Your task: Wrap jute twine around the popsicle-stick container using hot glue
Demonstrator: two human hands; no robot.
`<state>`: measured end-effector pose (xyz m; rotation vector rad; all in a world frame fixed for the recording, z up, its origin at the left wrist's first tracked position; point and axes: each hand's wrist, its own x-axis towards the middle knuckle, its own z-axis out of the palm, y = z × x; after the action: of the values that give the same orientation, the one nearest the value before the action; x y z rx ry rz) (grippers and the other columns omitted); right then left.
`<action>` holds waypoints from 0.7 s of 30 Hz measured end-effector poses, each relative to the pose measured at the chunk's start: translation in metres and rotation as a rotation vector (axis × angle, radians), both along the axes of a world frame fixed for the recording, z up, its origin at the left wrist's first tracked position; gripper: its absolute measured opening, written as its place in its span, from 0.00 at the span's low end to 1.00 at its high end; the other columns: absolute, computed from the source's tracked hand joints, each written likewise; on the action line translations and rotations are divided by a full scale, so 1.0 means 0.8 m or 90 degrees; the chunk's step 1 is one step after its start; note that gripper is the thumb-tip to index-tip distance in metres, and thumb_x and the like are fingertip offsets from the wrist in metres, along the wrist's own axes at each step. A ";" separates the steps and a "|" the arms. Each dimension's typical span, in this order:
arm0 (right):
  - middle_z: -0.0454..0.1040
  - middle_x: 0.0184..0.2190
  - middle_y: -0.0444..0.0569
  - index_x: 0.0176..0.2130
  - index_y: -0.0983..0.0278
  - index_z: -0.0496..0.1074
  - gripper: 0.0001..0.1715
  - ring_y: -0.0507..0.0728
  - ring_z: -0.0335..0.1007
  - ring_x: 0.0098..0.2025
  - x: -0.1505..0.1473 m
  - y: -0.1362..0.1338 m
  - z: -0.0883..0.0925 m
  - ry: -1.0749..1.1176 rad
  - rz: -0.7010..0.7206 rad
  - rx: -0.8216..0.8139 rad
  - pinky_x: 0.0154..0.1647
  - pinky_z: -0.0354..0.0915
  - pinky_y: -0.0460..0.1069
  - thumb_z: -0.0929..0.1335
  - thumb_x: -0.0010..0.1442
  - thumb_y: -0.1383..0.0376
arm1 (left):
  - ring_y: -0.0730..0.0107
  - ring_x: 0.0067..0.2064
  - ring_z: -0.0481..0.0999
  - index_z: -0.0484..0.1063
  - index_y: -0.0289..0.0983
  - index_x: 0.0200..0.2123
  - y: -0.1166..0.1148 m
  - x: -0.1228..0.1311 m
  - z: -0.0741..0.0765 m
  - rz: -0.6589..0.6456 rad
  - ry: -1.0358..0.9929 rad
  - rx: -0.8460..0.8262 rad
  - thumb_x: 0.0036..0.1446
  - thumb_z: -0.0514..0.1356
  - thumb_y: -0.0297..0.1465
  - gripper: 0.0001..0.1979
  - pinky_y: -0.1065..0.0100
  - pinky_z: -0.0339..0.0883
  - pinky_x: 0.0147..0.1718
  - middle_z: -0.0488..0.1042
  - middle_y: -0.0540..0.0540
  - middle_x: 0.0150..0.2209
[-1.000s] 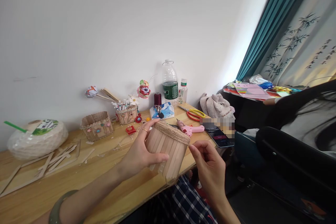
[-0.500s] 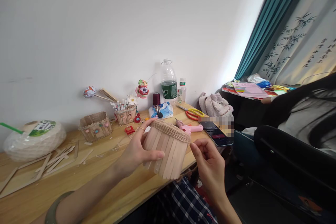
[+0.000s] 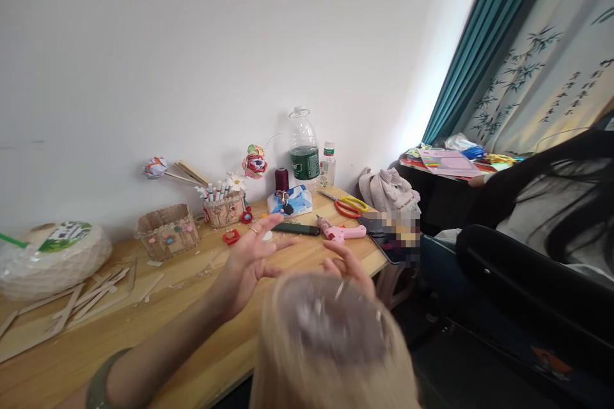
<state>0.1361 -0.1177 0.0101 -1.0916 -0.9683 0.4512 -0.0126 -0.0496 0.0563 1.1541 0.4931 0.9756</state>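
Nearest to us, a blurred stick-built pot (image 3: 330, 345) fills the bottom of the view, its open mouth turned up toward the camera, so close that its detail is lost. We cannot tell for certain what bears it. Our right hand (image 3: 348, 268) sits just behind its far rim, fingers curled toward it, perhaps touching; whether it grips is hidden. Our left hand (image 3: 249, 262) hangs above the surface (image 3: 192, 345) with fingers spread wide and nothing in them, apart from the pot, as if to keep clear of it.

Toward the left edge lie loose craft sticks (image 3: 91, 300), flat and within reach. Further back, near the right edge, a pink glue gun (image 3: 338, 230) rests on its side beside scissors (image 3: 348, 206). Along the far edge by the wall stand a stick basket (image 3: 167, 231), a pen holder (image 3: 223, 208) and a large water bottle (image 3: 303, 147), out of the way of the hands.
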 end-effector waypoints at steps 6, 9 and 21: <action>0.48 0.19 0.34 0.46 0.64 0.64 0.20 0.49 0.46 0.20 -0.083 0.063 -0.025 0.121 0.090 0.001 0.22 0.49 0.44 0.65 0.58 0.55 | 0.69 0.43 0.70 0.63 0.38 0.40 0.034 0.007 -0.032 0.172 -0.033 -0.087 0.57 0.51 0.36 0.10 0.72 0.71 0.33 0.62 0.45 0.48; 0.48 0.19 0.34 0.46 0.64 0.65 0.21 0.48 0.44 0.20 -0.094 0.079 -0.036 0.159 0.129 0.001 0.21 0.46 0.43 0.66 0.57 0.55 | 0.73 0.39 0.71 0.63 0.38 0.39 0.059 -0.004 -0.043 0.168 0.005 -0.069 0.57 0.51 0.36 0.10 0.73 0.70 0.35 0.65 0.46 0.45; 0.43 0.18 0.32 0.45 0.60 0.62 0.23 0.46 0.36 0.18 -0.059 0.089 -0.027 0.344 0.149 0.036 0.16 0.40 0.42 0.69 0.53 0.54 | 0.68 0.21 0.73 0.76 0.38 0.24 0.052 -0.037 -0.017 -0.477 0.506 0.091 0.33 0.72 0.30 0.11 0.71 0.64 0.20 0.75 0.51 0.20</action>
<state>0.0887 -0.0468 -0.0115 -0.7472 -0.6226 0.8550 -0.0425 -0.0078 0.0428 1.6771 0.5465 -0.1289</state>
